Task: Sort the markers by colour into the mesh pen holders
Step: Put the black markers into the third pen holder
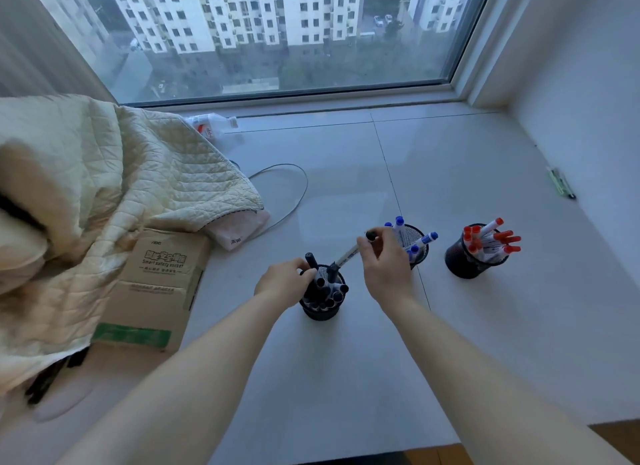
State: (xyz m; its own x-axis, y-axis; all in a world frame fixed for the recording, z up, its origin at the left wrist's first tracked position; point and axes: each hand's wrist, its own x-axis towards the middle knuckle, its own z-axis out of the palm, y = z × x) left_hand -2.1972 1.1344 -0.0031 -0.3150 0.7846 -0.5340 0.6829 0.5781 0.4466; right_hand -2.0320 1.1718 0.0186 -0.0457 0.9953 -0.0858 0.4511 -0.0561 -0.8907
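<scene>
reaching in over the pale sill [346, 378], both bare hands are working at the nearest mesh holder [320, 309], the one packed with black markers [327, 290]. right hand [386, 265] has a black-capped marker [349, 255] pinched between thumb and fingertips, gripping it near the upper cap, and the marker slants down to the left with its lower end at the mouth of that holder, among the other black caps. left hand [285, 283] sits on the holder's left rim, fingers curled round a black marker [311, 261] that stands taller than the rest; whether the fingers also press the rim itself, can't tell.

behind the right hand, the middle holder [417, 245] carries the blue-capped markers [427, 238], a few poking out at angles, partly hidden by the knuckles. off to the right and well apart, the third holder [465, 260] bristles with red-capped markers [502, 238], fanned toward the right.

over on the left, a cardboard box [156, 284] lies flat beside a quilted cream blanket [114, 180], with a thin grey cable [294, 194] looping out from under it. a plastic bottle [211, 125] lies on its side near the window [277, 39], and a green pen-like thing [561, 182] rests by the right wall.
</scene>
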